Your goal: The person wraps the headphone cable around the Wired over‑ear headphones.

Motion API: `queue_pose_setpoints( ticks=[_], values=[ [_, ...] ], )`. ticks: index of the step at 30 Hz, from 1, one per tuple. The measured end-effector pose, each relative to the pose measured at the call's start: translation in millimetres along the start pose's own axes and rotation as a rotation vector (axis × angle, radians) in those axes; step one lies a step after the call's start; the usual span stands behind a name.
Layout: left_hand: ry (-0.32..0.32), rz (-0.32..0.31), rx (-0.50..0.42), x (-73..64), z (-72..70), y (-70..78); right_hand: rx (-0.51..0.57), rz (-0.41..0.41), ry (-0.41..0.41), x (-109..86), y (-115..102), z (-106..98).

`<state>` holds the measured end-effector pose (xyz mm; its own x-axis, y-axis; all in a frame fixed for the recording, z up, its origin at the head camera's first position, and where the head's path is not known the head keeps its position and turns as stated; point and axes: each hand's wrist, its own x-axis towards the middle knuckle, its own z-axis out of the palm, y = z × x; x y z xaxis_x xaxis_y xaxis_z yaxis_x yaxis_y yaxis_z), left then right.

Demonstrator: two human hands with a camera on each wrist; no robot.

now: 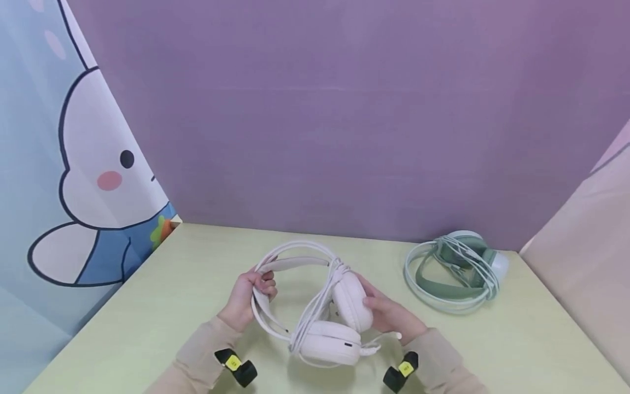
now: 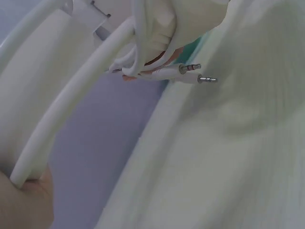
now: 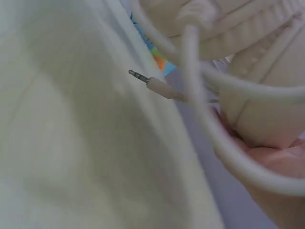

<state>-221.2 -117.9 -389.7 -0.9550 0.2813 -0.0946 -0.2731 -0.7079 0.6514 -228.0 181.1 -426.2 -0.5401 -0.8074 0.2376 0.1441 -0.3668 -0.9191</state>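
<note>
White over-ear headphones (image 1: 327,347) are held up off the pale table, their cable (image 1: 316,307) wound around the ear cups and one side of the headband. My left hand (image 1: 244,298) grips the headband on the left, fingers curled round it. On the other side, my right hand (image 1: 394,317) holds the upper ear cup (image 1: 352,302), thumb on its near face; the fingers behind are mostly hidden. Two audio plugs (image 2: 190,69) dangle from the bundle in the left wrist view. The right wrist view shows one plug (image 3: 159,88) beside a loop of cable.
Green-and-white headphones (image 1: 451,290) with a wound cable lie at the table's back right. A purple panel (image 1: 344,120) rises behind the table (image 1: 206,254). Cartoon-print fabric (image 1: 113,158) hangs on the left, a pale sheet (image 1: 585,262) on the right.
</note>
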Motion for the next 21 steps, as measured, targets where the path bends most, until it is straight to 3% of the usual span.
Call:
queue_pose_setpoints(
  ticks=[4,8,15,18,21],
  values=[
    [0.049,-0.037,0.056,12.0,-8.5,-4.6,-0.001,0.113,0.127,-5.8,11.2,-6.9],
    [0.068,-0.078,0.137,26.3,-17.9,-9.5,-0.051,0.153,0.191,-5.9,16.2,-11.0],
    [0.068,-0.175,0.23,48.7,-29.1,-12.0,-0.236,0.232,0.289,-0.7,8.4,-10.6],
    [0.08,-0.201,0.343,55.8,-34.7,-13.5,-0.303,0.265,0.326,1.5,4.8,-10.0],
    [0.111,-0.182,0.5,61.0,-38.3,-15.9,-0.359,0.287,0.352,3.3,0.0,-8.3]
  ],
)
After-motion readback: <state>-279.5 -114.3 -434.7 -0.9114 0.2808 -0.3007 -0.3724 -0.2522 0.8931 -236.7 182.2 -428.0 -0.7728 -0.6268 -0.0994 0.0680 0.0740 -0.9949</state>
